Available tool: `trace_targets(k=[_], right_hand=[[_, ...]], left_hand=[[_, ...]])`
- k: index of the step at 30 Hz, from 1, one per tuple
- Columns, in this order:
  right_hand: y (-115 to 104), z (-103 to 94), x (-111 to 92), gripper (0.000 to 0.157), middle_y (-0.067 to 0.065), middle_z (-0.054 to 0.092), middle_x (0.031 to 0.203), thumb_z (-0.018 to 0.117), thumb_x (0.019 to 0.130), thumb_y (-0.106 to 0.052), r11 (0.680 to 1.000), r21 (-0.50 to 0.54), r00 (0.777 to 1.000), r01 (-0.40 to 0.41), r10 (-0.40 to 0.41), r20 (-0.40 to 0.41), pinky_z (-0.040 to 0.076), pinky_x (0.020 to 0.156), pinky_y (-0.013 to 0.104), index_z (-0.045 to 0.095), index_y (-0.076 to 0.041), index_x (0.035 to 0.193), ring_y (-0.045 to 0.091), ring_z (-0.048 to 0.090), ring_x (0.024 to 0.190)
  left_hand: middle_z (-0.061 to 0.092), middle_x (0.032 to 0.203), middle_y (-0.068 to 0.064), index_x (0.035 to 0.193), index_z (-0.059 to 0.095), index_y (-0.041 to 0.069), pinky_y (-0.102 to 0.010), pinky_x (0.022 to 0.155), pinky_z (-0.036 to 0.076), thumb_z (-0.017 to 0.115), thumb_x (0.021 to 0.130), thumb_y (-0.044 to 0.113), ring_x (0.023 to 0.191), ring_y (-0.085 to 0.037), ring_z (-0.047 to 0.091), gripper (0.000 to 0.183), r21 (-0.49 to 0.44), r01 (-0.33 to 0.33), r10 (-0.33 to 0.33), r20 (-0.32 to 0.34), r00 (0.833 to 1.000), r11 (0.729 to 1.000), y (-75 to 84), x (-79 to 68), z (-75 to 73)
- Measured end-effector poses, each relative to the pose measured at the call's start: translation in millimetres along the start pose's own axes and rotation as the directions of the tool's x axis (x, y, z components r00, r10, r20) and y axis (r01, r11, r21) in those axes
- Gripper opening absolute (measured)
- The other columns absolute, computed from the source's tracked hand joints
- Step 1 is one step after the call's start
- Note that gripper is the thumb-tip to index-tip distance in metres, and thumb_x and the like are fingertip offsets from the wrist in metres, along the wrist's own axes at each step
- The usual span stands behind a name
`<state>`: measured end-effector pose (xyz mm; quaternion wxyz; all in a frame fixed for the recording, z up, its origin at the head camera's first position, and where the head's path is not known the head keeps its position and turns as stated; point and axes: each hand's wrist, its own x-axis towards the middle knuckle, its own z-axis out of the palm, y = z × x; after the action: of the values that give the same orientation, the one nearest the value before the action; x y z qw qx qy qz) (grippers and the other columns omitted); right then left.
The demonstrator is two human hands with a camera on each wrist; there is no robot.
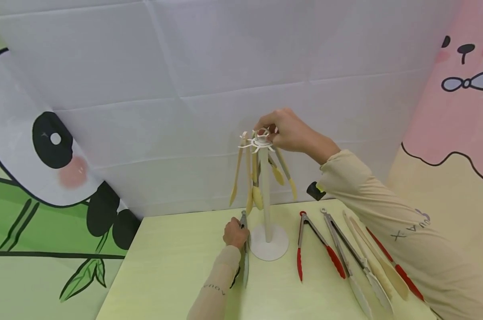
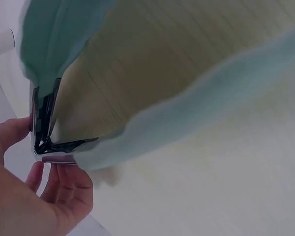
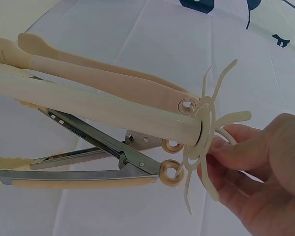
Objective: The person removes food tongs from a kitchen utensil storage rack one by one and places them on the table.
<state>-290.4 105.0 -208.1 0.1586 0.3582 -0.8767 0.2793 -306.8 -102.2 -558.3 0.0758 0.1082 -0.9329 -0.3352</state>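
Observation:
A white stand (image 1: 266,195) with a crown of hooks (image 1: 261,141) rises from a round base. My right hand (image 1: 291,131) reaches to its top, where thumb and fingers pinch the white ring (image 3: 225,135) above the hooks. Several tongs hang from the crown by their end loops: beige tongs (image 3: 113,81) and metal tongs with yellow tips (image 3: 88,177). Left of the base, my left hand (image 1: 236,233) grips tongs with teal tips (image 2: 162,127) near their hinge. Their two arms are spread apart in the left wrist view.
Right of the stand lie red-tipped tongs (image 1: 299,262), metal tongs with pale tips (image 1: 359,295), beige tongs (image 1: 391,271) and more red tongs (image 1: 409,282), partly behind my right sleeve. A small black object (image 1: 315,192) is beyond the table's back edge, before a white cloth backdrop (image 1: 185,133).

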Motion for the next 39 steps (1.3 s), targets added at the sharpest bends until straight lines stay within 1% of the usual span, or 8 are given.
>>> trace_targets(k=[4,13,19,25,28,32,35,39], right_hand=[[-2,-0.8,0,0.042,0.011,0.07,0.091,0.046,0.076,0.019,1.0,0.001,1.0,0.004,-0.004,0.002,0.038,0.055,0.028,0.073,-0.002,0.101,0.021,0.05,0.064],[-1,-0.6,1,0.044,0.011,0.069,0.085,0.047,0.075,0.021,1.0,-0.009,1.0,0.013,-0.013,-0.005,0.038,0.055,0.029,0.074,-0.004,0.098,0.021,0.049,0.065],[-1,-0.8,2,0.042,0.011,0.068,0.083,0.05,0.075,0.02,1.0,-0.006,1.0,0.006,-0.006,-0.005,0.042,0.058,0.03,0.075,-0.006,0.097,0.021,0.053,0.067],[0,-0.9,2,0.042,0.011,0.067,0.082,0.048,0.074,0.02,1.0,-0.002,1.0,0.012,-0.012,-0.008,0.044,0.059,0.03,0.075,-0.004,0.096,0.021,0.055,0.067],[0,-0.7,2,0.042,0.011,0.068,0.081,0.048,0.074,0.02,1.0,0.005,1.0,0.017,-0.017,-0.008,0.044,0.059,0.03,0.075,-0.004,0.096,0.021,0.055,0.067],[1,-0.1,2,0.042,0.011,0.067,0.081,0.048,0.075,0.02,1.0,0.008,1.0,0.016,-0.016,-0.006,0.045,0.059,0.03,0.075,-0.004,0.097,0.021,0.056,0.067],[1,0.0,2,0.042,0.011,0.067,0.08,0.049,0.075,0.02,1.0,0.01,1.0,0.012,-0.012,-0.003,0.046,0.059,0.03,0.075,-0.004,0.098,0.021,0.057,0.068],[0,-0.1,3,0.044,0.011,0.068,0.083,0.048,0.074,0.021,1.0,0.008,1.0,-0.003,0.003,-0.001,0.046,0.06,0.031,0.075,-0.005,0.098,0.022,0.057,0.068]], left_hand=[[0.058,0.084,-0.016,0.093,0.055,0.001,-0.052,0.067,0.047,0.065,0.074,0.007,0.08,-0.034,0.058,0.022,0.008,-0.024,0.024,0.019,1.0,1.0,1.0,-0.4,-3.7],[0.06,0.084,-0.013,0.095,0.056,0.003,-0.05,0.067,0.047,0.063,0.078,0.011,0.078,-0.031,0.059,0.02,0.048,-0.02,0.017,0.06,0.998,0.999,2.3,5.4,-13.9],[0.063,0.093,-0.016,0.101,0.059,0.0,-0.051,0.069,0.048,0.066,0.079,0.011,0.082,-0.033,0.061,0.027,-0.007,0.0,0.001,0.068,0.998,1.0,-0.3,13.0,-28.4],[0.062,0.091,-0.017,0.102,0.059,-0.004,-0.045,0.061,0.048,0.063,0.078,0.007,0.071,-0.029,0.059,0.027,-0.133,-0.045,0.044,-0.01,0.999,0.99,-1.1,13.5,-43.1],[0.061,0.093,-0.017,0.107,0.058,-0.003,-0.043,0.059,0.047,0.064,0.079,0.005,0.068,-0.027,0.057,0.03,-0.202,-0.028,0.025,-0.019,1.0,0.979,1.8,12.2,-52.6],[0.059,0.096,-0.014,0.108,0.057,0.003,-0.037,0.056,0.042,0.065,0.082,0.007,0.067,-0.024,0.054,0.028,-0.26,-0.037,0.02,-0.068,0.997,0.965,6.8,11.8,-63.6],[0.06,0.098,-0.011,0.107,0.058,0.006,-0.035,0.057,0.041,0.063,0.083,0.006,0.071,-0.023,0.055,0.025,-0.289,-0.062,0.023,-0.137,0.99,0.955,9.8,14.3,-69.3],[0.061,0.096,-0.008,0.105,0.059,0.008,-0.034,0.056,0.041,0.054,0.083,0.001,0.076,-0.023,0.058,0.023,-0.336,-0.117,0.036,-0.237,0.971,0.934,14.5,17.7,-75.9]])
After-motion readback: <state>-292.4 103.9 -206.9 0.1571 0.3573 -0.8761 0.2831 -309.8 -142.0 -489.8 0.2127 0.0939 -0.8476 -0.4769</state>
